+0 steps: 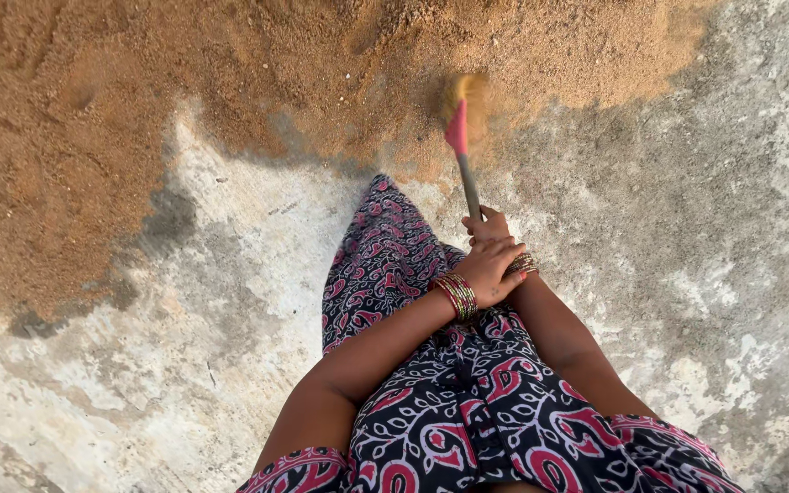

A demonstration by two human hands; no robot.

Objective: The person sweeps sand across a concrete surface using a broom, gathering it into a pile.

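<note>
A short broom [464, 123] with a pink collar, straw-coloured bristles and a grey handle points away from me; its blurred bristles touch the edge of a wide spread of brown grain [230, 82] on the concrete floor. My right hand [486, 224] grips the handle's near end. My left hand [490, 269], with red and gold bangles at the wrist, lies over my right wrist. Both arms reach out over my dark garment with a red and white pattern [449, 402].
Pale, stained concrete floor [687, 274] lies to my right and left. The grain covers the upper left and the top of the view, with a thin scatter at its edge.
</note>
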